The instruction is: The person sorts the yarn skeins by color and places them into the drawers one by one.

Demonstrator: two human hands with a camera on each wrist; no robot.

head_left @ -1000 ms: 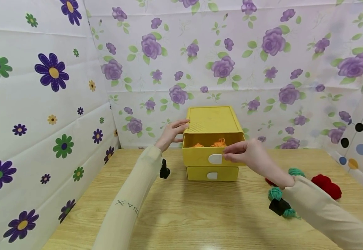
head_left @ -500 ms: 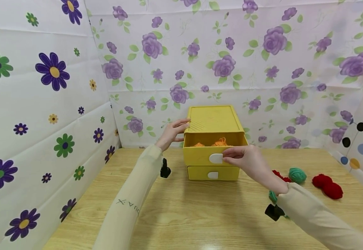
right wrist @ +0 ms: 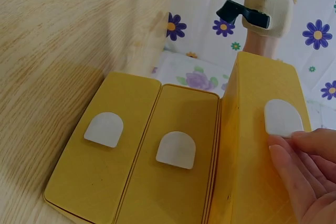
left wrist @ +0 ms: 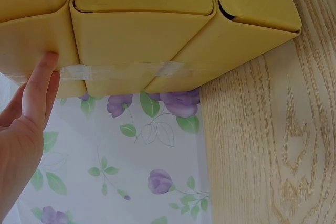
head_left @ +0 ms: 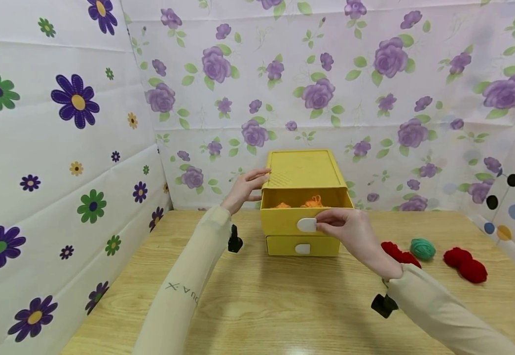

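Observation:
A yellow drawer cabinet point(head_left: 304, 170) stands against the back wall. Its top drawer point(head_left: 279, 222) is pulled out, with orange yarn point(head_left: 312, 201) showing inside. My right hand point(head_left: 350, 231) pinches the edge of the white drawer handle point(head_left: 306, 225) between thumb and fingers; the right wrist view shows this handle point(right wrist: 283, 118) too. On the cabinet's left side rests my left hand point(head_left: 244, 190), fingers extended. The left wrist view has these fingers point(left wrist: 39, 90) touching the cabinet's side wall point(left wrist: 121, 45). Two lower drawers point(right wrist: 173, 114) are closed in the right wrist view.
Right of the cabinet on the wooden table point(head_left: 284, 305) lie a green yarn ball point(head_left: 423, 249), red yarn point(head_left: 465, 265) and more red yarn point(head_left: 399, 252) partly behind my right forearm. Flowered sheets point(head_left: 222, 113) cover the walls behind and to the left.
My right wrist and forearm have shifted left, uncovering red and green yarn behind and hiding the green yarn near the wrist. The left hand stays put; the drawer looks nearly unchanged.

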